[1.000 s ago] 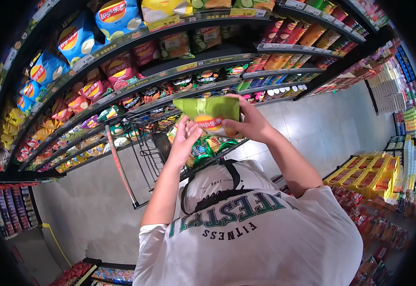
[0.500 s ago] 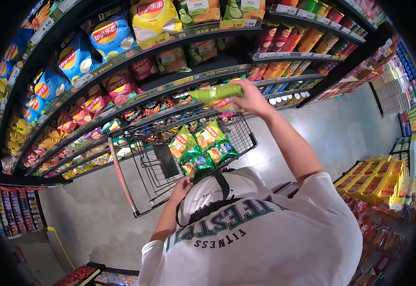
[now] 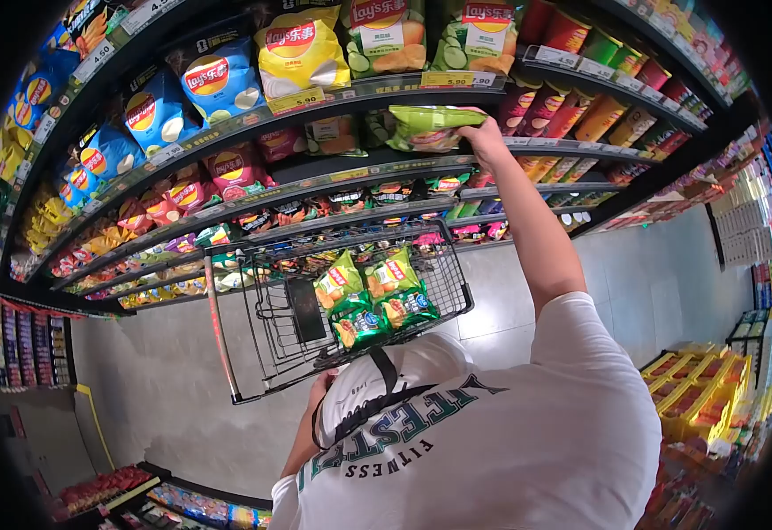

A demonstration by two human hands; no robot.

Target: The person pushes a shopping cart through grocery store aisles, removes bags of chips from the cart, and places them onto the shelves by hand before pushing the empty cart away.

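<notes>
Raised since earlier in head view, to one o'clock by the shelf (image 3: 306, 176), with green chip bag (image 3: 428, 129) pinched in right hand (image 3: 484, 141); grip lightly, avoid crushing. At seven o'clock, cannot tell grip of left hand (image 3: 322, 385).

The person's right hand (image 3: 481, 140) grips a green chip bag (image 3: 430, 129) by one end at a snack shelf (image 3: 357, 173), beyond a cart (image 3: 304, 311) holding four packets (image 3: 405, 307).

White T-shirt (image 3: 536, 424), short sleeves (image 3: 571, 331); large dark-green arched lettering (image 3: 423, 412) towards 10 o'clock, smaller black FITNESS print (image 3: 390, 461) towards 8; black strap (image 3: 387, 371) at 10.
</notes>
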